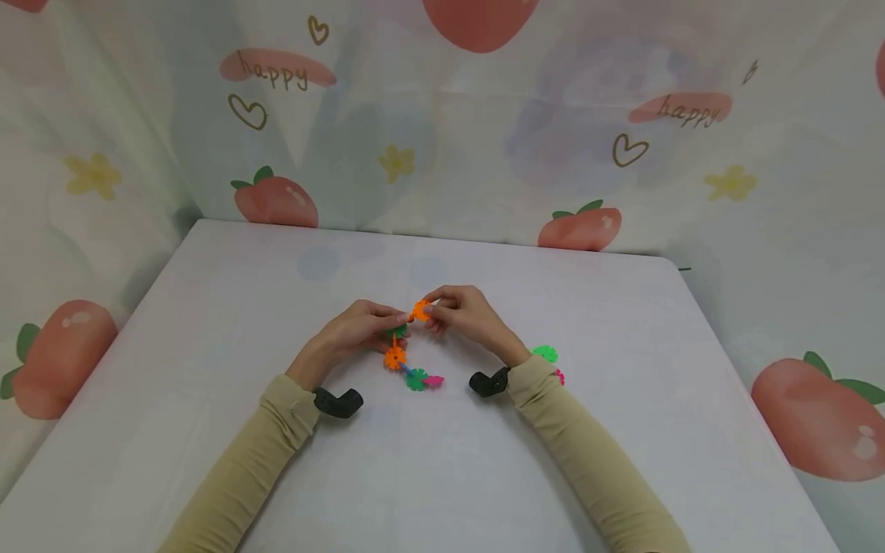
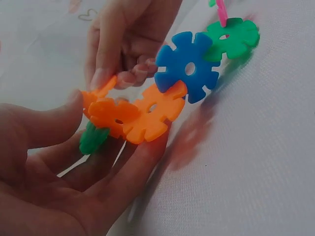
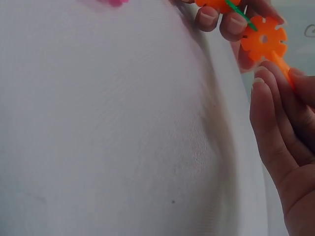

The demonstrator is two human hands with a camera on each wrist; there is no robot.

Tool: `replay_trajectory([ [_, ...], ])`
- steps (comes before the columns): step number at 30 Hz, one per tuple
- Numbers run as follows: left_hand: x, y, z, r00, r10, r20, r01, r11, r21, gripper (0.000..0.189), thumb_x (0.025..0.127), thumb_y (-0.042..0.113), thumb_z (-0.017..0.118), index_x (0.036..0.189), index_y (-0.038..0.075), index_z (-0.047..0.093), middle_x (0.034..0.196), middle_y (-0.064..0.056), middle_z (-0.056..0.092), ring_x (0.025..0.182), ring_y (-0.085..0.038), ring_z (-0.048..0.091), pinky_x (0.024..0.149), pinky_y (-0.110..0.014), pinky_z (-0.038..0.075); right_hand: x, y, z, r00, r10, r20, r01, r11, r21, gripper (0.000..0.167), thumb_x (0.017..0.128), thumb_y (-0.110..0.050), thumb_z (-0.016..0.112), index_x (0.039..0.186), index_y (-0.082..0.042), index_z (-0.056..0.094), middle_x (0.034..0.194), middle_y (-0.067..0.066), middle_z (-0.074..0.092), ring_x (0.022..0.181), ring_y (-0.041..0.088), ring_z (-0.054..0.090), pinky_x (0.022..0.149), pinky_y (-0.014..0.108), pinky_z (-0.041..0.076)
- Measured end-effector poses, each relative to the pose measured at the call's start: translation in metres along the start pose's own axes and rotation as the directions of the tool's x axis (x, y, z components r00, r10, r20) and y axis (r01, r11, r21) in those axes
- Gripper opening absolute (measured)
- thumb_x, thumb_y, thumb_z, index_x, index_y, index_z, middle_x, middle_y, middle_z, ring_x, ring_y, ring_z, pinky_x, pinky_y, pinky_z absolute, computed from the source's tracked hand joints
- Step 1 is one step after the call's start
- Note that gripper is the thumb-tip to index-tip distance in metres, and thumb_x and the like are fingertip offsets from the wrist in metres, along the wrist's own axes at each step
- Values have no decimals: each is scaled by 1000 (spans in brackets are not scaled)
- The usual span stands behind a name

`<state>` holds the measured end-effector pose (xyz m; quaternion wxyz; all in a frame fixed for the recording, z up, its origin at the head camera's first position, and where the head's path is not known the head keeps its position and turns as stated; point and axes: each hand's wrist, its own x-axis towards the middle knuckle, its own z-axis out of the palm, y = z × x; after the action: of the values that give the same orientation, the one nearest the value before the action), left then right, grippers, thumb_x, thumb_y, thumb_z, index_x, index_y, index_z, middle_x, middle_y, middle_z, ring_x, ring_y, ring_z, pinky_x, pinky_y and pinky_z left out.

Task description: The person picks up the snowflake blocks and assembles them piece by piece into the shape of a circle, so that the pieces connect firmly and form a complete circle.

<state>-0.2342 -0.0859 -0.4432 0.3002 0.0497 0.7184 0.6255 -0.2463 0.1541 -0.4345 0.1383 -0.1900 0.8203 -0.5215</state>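
Note:
A chain of slotted plastic snowflake discs hangs between the hands, low over the table. My left hand holds its upper part between thumb and fingers, around a green disc and an orange disc. From there the chain runs down through another orange disc, a blue disc, a second green disc and a pink disc. My right hand pinches one more orange disc at the chain's upper end. It touches the left hand's orange disc; whether their slots are interlocked I cannot tell.
Beside the right forearm, a light green disc and a pink piece lie on the white table, partly hidden by the sleeve. Black wrist mounts jut inward from both wrists. A printed cloth hangs behind the table.

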Motion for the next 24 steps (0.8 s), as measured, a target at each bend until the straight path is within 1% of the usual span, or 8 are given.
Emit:
replay_trajectory([
  [6, 1, 1, 6, 998, 5, -57, -4, 1000, 16, 41, 104, 22, 63, 134, -5, 64, 102, -15, 77, 81, -14, 74, 73, -28, 60, 2, 1, 2, 1000, -11, -15, 11, 1000, -27, 22, 99, -4, 60, 117, 1, 72, 83, 11, 76, 71, 22, 71, 73, 35, 61],
  [7, 2, 0, 7, 998, 2, -66, -1, 1000, 17, 40, 104, 22, 63, 133, -5, 65, 100, -14, 77, 80, -14, 74, 72, -28, 61, 2, 1, 2, 1000, -8, -14, 8, 1000, -27, 22, 99, -3, 59, 116, 1, 73, 84, 12, 76, 72, 24, 71, 74, 36, 61],
  [11, 6, -3, 12, 996, -3, -85, 2, 1000, -2, 39, 104, 21, 63, 133, -5, 65, 95, -11, 76, 76, -12, 73, 70, -27, 61, 2, -1, -1, 1000, -3, -12, 2, 999, -54, 20, 99, -4, 61, 114, 1, 74, 83, 13, 76, 71, 25, 71, 72, 38, 60],
  [13, 7, -3, 14, 995, -5, -102, 3, 1000, -21, 39, 104, 21, 63, 133, -5, 64, 95, -11, 77, 75, -11, 73, 68, -26, 60, 3, -1, -2, 1000, -9, -12, 8, 997, -79, 19, 98, -5, 63, 112, 0, 75, 82, 12, 77, 71, 25, 71, 72, 39, 60],
  [15, 8, -3, 16, 992, -8, -123, 3, 999, -37, 39, 103, 20, 64, 134, -5, 64, 97, -12, 77, 74, -11, 73, 66, -26, 60, 5, -2, -3, 1000, -16, -9, 15, 995, -102, 18, 98, -6, 65, 111, -1, 76, 81, 10, 77, 70, 22, 71, 71, 37, 60],
  [18, 9, -4, 18, 990, 1, -144, -6, 999, -35, 40, 103, 19, 64, 134, -6, 64, 100, -15, 77, 73, -10, 73, 64, -25, 60, 6, -1, -3, 1000, -11, -1, 10, 994, -112, 17, 98, -6, 66, 110, -2, 76, 81, 9, 77, 69, 20, 70, 70, 36, 59],
  [21, 9, -4, 18, 990, 10, -142, -14, 1000, -21, 41, 103, 20, 64, 135, -5, 64, 101, -14, 77, 73, -10, 73, 64, -24, 59, 6, 0, -2, 1000, -4, -3, 3, 993, -117, 19, 98, -5, 64, 113, -2, 76, 83, 8, 77, 70, 19, 69, 70, 34, 58],
  [24, 7, -3, 15, 995, 3, -102, -4, 1000, -10, 41, 104, 22, 63, 135, -5, 63, 99, -13, 75, 77, -12, 72, 68, -24, 59, 5, 0, -1, 1000, -7, -12, 5, 992, -128, 23, 100, -7, 62, 119, -4, 75, 83, 8, 76, 71, 18, 69, 71, 34, 58],
])
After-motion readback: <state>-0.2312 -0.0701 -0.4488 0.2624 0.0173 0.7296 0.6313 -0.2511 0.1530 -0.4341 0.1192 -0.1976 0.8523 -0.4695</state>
